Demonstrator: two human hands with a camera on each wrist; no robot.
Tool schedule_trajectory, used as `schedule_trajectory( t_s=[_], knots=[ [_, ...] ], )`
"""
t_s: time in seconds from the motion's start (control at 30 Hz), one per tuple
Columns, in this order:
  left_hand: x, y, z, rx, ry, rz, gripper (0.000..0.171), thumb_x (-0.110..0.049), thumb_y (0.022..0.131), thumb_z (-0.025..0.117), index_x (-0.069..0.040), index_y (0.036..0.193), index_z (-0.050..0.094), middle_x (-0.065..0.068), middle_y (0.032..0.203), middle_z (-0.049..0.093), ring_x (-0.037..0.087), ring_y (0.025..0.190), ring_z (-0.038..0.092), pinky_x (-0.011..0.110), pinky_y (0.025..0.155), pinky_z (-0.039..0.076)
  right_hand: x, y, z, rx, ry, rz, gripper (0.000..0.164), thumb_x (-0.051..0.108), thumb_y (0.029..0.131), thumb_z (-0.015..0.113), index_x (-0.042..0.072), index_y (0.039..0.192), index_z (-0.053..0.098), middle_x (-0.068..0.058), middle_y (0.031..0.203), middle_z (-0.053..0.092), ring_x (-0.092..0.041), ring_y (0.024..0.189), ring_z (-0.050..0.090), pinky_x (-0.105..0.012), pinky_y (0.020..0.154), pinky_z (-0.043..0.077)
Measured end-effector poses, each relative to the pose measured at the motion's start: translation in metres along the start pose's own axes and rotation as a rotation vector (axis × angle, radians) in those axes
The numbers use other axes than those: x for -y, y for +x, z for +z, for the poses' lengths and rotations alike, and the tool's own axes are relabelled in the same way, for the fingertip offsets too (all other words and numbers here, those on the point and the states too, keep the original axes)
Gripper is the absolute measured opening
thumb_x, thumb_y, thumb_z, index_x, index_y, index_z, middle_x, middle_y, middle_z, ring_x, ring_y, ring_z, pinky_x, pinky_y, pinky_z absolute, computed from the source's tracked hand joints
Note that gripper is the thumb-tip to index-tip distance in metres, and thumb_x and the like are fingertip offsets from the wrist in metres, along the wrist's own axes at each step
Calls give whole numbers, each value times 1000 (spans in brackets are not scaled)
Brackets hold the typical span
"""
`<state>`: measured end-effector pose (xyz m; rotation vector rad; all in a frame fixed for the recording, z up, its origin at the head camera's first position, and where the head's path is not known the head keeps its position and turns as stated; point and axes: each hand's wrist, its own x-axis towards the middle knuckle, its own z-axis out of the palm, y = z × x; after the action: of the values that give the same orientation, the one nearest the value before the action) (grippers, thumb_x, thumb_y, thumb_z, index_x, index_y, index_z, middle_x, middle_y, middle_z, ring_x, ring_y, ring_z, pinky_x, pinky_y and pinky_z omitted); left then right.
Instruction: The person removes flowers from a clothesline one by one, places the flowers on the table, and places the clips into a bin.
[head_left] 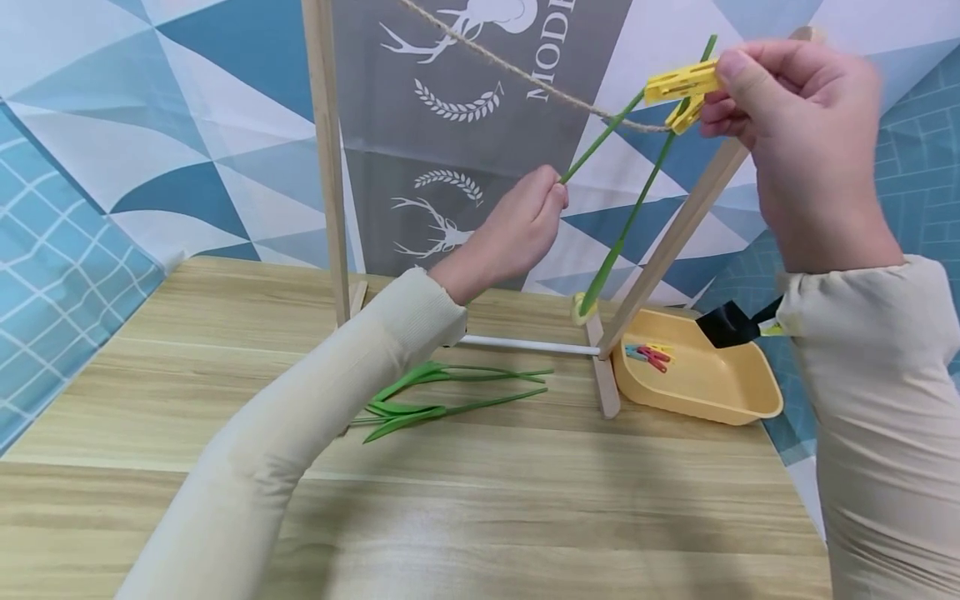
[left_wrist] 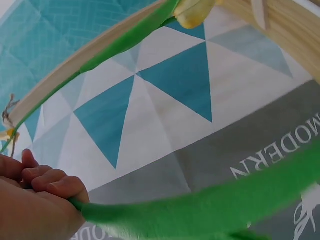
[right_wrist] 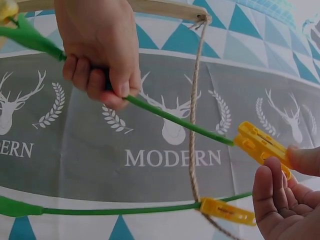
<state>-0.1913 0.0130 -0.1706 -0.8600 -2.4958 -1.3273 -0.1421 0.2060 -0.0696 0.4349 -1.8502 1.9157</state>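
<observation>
My left hand (head_left: 517, 221) grips the green stem (head_left: 603, 146) of an artificial flower; its yellow bloom (right_wrist: 6, 11) and leaf show in the right wrist view. At the stem's end, my right hand (head_left: 810, 125) pinches a yellow clothespin (head_left: 681, 81) between thumb and fingers, with the tip of the stem right at its jaws. A second flower (head_left: 617, 248) hangs head down from the twine rope (head_left: 525, 77), held there by another yellow clothespin (head_left: 684, 117). In the right wrist view, the held stem crosses the rope above that hanging flower's stem.
Two wooden posts (head_left: 328, 167) carry the rope, with a white bar (head_left: 532, 343) low between them. Several green stems with leaves (head_left: 408, 412) lie on the wooden table (head_left: 450, 517), partly behind my left sleeve. Colored clothespins (head_left: 652, 358) lie in a yellow basin (head_left: 697, 400) at right.
</observation>
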Motion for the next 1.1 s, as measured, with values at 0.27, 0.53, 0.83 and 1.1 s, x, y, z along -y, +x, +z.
schedule_trajectory(
  t_s=[0.27, 0.53, 0.83, 1.1],
  knots=[
    [2, -13, 5, 91, 321, 22, 26, -22, 102, 24, -7, 96, 44, 7, 87, 44, 20, 80, 44, 31, 69, 39, -14, -8, -15, -10, 160, 101, 32, 9, 79, 72, -11, 103, 62, -16, 92, 59, -23, 71, 55, -21, 68, 53],
    [10, -27, 15, 92, 547, 58, 27, -19, 100, 27, -5, 95, 49, 8, 83, 48, 23, 77, 49, 37, 68, 44, -31, -17, -33, -58, 285, 223, 25, 7, 86, 66, -8, 105, 61, -16, 83, 62, -22, 67, 59, -24, 68, 55],
    [28, -51, 29, 56, 745, 139, 25, -17, 98, 31, -6, 91, 52, 8, 78, 50, 25, 70, 51, 36, 60, 44, -59, -33, -41, -77, 301, 267, 21, 7, 85, 66, -7, 101, 64, -14, 87, 67, -21, 68, 63, -24, 69, 56],
    [40, -72, 42, 79, 777, 129, 23, -17, 97, 33, -6, 92, 52, 7, 79, 49, 24, 72, 51, 33, 58, 39, -81, -50, -48, -58, 311, 284, 21, 8, 87, 64, -6, 102, 63, -13, 90, 66, -19, 70, 63, -23, 70, 55]
  ],
)
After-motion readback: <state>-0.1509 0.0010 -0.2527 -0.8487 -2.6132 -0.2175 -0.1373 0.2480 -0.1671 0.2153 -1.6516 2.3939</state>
